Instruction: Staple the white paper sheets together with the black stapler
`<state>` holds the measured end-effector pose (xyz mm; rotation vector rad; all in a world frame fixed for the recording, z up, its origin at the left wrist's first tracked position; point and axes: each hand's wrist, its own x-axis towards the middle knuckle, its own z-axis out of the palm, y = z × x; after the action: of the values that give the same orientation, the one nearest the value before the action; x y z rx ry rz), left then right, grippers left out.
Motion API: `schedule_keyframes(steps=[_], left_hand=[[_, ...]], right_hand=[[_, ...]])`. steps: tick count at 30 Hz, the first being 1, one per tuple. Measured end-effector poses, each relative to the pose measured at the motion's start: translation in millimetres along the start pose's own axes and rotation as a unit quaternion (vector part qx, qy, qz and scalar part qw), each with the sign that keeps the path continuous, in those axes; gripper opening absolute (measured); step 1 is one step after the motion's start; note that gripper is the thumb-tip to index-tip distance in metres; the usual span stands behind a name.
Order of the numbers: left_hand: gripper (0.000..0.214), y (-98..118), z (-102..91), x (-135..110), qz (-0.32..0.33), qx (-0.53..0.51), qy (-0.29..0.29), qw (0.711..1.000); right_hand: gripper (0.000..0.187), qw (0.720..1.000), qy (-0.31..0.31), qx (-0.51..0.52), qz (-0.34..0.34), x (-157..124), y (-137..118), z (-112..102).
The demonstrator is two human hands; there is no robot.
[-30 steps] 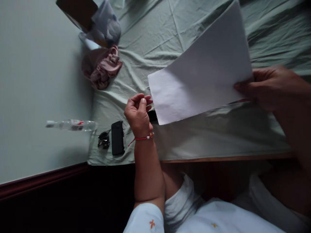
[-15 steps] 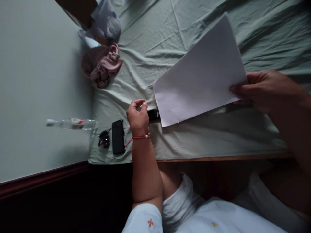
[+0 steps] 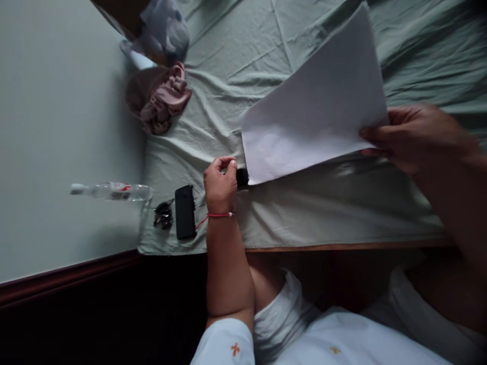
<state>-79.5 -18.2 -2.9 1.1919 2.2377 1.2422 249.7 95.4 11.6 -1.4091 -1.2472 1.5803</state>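
A sheet of white paper point(image 3: 315, 101) is raised above the cloth and slants up toward the far right. My right hand point(image 3: 418, 134) pinches its right edge, thumb on top and fingers underneath. Just left of the paper's near left corner is my left hand point(image 3: 221, 182), wearing a red string bracelet. Its thumb and forefinger are pressed together, and whatever they may hold is too small to see. Between that hand and the paper a small black object point(image 3: 242, 177) shows, partly covered by both.
A black phone point(image 3: 185, 212) lies left of my left forearm, with keys point(image 3: 163, 214) beside it. Further left is a clear plastic bottle point(image 3: 125, 191) by the wall. Crumpled pink cloth point(image 3: 163, 104) and a plastic bag point(image 3: 165, 30) sit behind, on the green sheet point(image 3: 224, 96).
The paper has shifted up and away, its far corner nearing the top of the view. My left hand has moved slightly right, still pinched. My right hand keeps its grip.
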Motion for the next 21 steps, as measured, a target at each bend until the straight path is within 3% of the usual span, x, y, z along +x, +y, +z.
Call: schedule_keyframes(steps=[7, 17, 21], left_hand=[[0.009, 16.3, 2.8, -5.0, -0.010, 0.075, -0.005, 0.997], [0.014, 29.3, 1.5, -10.1, -0.010, 0.159, -0.037, 0.987], [0.020, 20.9, 3.0, -7.3, 0.003, 0.220, 0.006, 0.975]], right_hand=[[0.014, 0.997, 0.013, 0.043, 0.063, 7.8, 6.0, 2.3], [0.015, 1.000, -0.004, -0.011, 0.004, 0.5, 1.6, 3.8], [0.015, 1.000, -0.018, -0.024, 0.003, -1.3, 0.1, 4.4]])
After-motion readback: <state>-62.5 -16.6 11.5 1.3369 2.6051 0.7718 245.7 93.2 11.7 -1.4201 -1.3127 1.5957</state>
